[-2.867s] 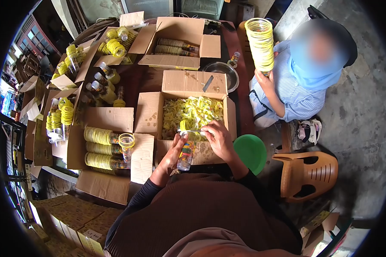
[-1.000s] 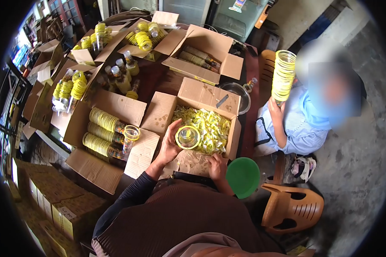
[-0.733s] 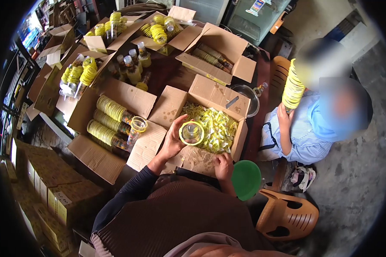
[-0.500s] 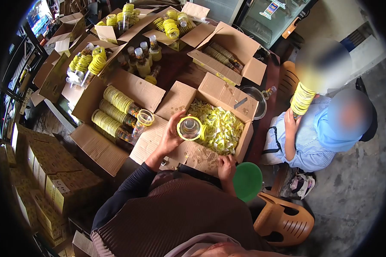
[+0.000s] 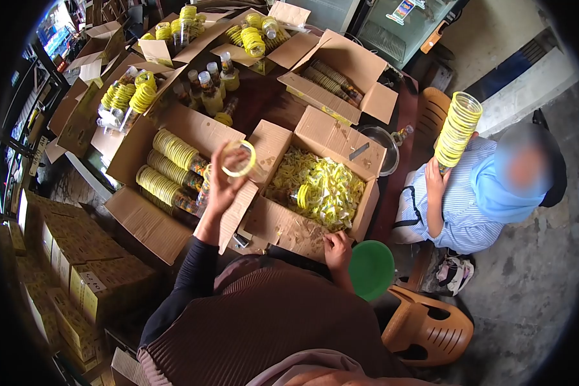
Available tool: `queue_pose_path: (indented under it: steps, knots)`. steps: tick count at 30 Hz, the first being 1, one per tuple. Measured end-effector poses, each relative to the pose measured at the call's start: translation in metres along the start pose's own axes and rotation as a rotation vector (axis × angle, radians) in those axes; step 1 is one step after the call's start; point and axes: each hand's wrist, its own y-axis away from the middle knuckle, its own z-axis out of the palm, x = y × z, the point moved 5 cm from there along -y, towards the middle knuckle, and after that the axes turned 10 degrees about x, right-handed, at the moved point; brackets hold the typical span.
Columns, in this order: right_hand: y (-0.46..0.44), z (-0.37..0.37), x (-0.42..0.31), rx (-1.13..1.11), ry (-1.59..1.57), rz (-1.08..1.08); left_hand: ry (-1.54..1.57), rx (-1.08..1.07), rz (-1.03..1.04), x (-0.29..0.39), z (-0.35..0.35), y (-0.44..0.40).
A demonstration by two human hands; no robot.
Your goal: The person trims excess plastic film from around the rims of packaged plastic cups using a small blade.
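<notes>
My left hand [image 5: 220, 183] is raised over the left carton, its fingers around a clear plastic cup with a yellow rim [image 5: 238, 159], slightly blurred. Below it, long stacks of yellow-rimmed cups [image 5: 174, 150] lie in that open carton [image 5: 141, 222]; my hand partly hides them. My right hand [image 5: 336, 251] rests, fingers curled, at the near edge of the middle carton [image 5: 283, 225]. Whether it pinches anything is unclear. Crumpled yellow and white wrapper-like pieces [image 5: 328, 183] fill that carton, with a short yellow-ringed stack [image 5: 301, 195] lying among them.
A green bowl [image 5: 372, 270] sits beside my right hand. To the right, a seated person [image 5: 460, 206] holds a tall stack of yellow-rimmed cups [image 5: 459, 132]. Bottles [image 5: 210, 93] and more cartons [image 5: 334, 74] stand farther back. An orange chair [image 5: 428, 325] is at lower right.
My left hand has carried the cup up and left, from over the wrapper-filled carton to over the carton of stacks. My right hand has barely moved.
</notes>
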Motion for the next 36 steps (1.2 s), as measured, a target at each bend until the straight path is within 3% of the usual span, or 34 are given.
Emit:
queue_pose_path:
  steps: [2, 8, 12, 24, 29, 34, 36]
  knots:
    - [0.001, 0.0, -0.001, 0.008, -0.016, -0.007, -0.161, 0.071, 0.036, 0.01, -0.02, -0.018]
    - [0.0, -0.005, -0.006, 0.01, -0.017, -0.001, -0.611, -0.051, 0.029, -0.008, -0.06, -0.044]
    - [0.002, -0.004, -0.003, 0.029, -0.011, -0.007, -0.682, -0.115, 0.026, -0.009, -0.06, -0.044]
    - [0.006, -0.01, 0.0, 0.031, -0.017, 0.032, -0.778, 0.009, 0.069, -0.012, -0.07, -0.055]
    - [0.009, -0.012, -0.001, 0.026, -0.038, 0.056, -0.97, -0.297, 0.055, -0.026, -0.068, -0.046]
    - [0.017, -0.015, 0.0, 0.053, -0.032, 0.068, -1.052, -0.39, -0.006, -0.052, -0.085, -0.034]
    - [0.019, -0.016, 0.0, 0.059, -0.025, 0.06, -1.216, -0.336, 0.078, -0.055, -0.09, -0.03]
